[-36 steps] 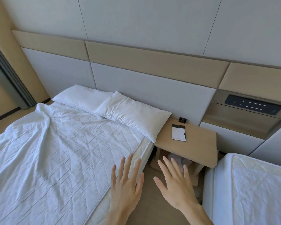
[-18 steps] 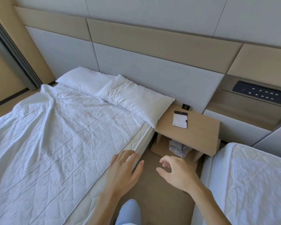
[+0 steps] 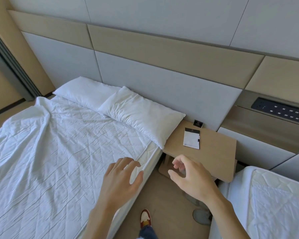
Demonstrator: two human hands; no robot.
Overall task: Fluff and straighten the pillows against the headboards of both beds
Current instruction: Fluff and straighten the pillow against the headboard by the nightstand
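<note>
Two white pillows lie flat against the padded headboard (image 3: 162, 87) of the left bed (image 3: 50, 152): a far pillow (image 3: 85, 93) and a near pillow (image 3: 141, 116) whose corner overhangs the bedside table. My left hand (image 3: 121, 176) hovers over the bed's near right edge, fingers loosely curled, holding nothing. My right hand (image 3: 192, 178) floats over the gap between the beds, fingers curled and apart, empty. Both hands are well short of the pillows. Only a corner of the right bed (image 3: 269, 200) shows, with no pillow in view.
A wooden bedside table (image 3: 214, 152) stands between the beds with a notepad (image 3: 191, 140) and a small black card (image 3: 198, 123) on it. A switch panel (image 3: 281, 111) sits in the wall niche. My shoe (image 3: 145, 218) is on the narrow floor strip between the beds.
I have stepped closer to the headboard. Both hands went from flat with spread fingers to loosely curled and moved forward; the left now hangs over the mattress edge.
</note>
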